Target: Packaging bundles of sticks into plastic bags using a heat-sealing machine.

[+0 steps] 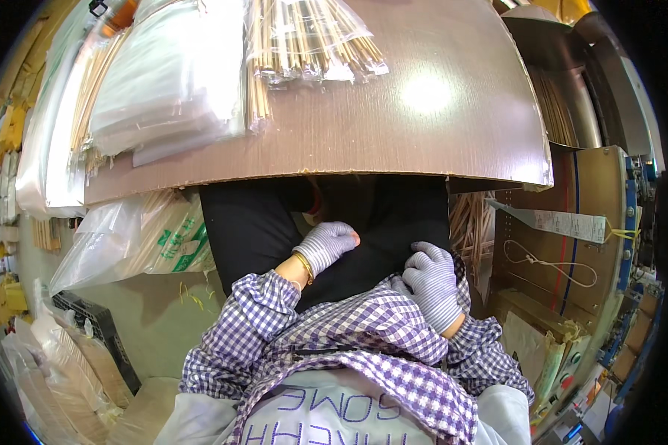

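My left hand (329,248), in a striped glove with bare fingertips, lies over my black trousers (249,237). Its fingers are bent and pressed together, and nothing shows in them. A yellow bangle (305,268) circles that wrist. On the other thigh rests my right hand (432,288), gloved alike, its fingers curled downward against the trousers beside the purple checked cloth (364,322). Whatever may be under those fingers is hidden. Both hands are below the front edge of the brown table (393,141), apart from each other.
Clear bags of thin sticks (304,41) lie on the table, beside a stack of clear plastic bags (171,81). A filled plastic bag (152,233) hangs below its left side. Loose sticks (473,230) stand under the right side, near a cardboard box (534,304). A black crate (100,334) sits lower left.
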{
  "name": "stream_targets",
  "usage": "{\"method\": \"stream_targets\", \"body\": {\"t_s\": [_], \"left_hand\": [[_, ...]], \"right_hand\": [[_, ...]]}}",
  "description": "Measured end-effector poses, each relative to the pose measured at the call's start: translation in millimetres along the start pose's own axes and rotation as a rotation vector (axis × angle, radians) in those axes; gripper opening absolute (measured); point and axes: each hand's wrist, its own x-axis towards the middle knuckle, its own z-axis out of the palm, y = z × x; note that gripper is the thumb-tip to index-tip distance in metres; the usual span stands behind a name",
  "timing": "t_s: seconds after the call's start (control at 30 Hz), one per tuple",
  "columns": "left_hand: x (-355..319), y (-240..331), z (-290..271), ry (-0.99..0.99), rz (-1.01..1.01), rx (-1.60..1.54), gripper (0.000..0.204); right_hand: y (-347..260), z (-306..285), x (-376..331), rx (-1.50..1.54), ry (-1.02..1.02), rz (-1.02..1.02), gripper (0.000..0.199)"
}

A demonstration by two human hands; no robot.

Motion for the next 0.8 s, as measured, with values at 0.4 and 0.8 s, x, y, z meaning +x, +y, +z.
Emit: {"method": "stream_targets", "body": {"t_s": [0.4,0.8], "left_hand": [[-6.6,-3.6,2.3,0.141,-0.085,-0.549,0.015],[10.1,25.7,39.8,0.201,0.343,0.503,0.026]], "right_hand": [[-0.8,-1.7,-1.8,0.040,-0.015,0.020,0.016],[-2.3,-2.2,-3.9,0.008,-0.019,0.015,0.016]]}}
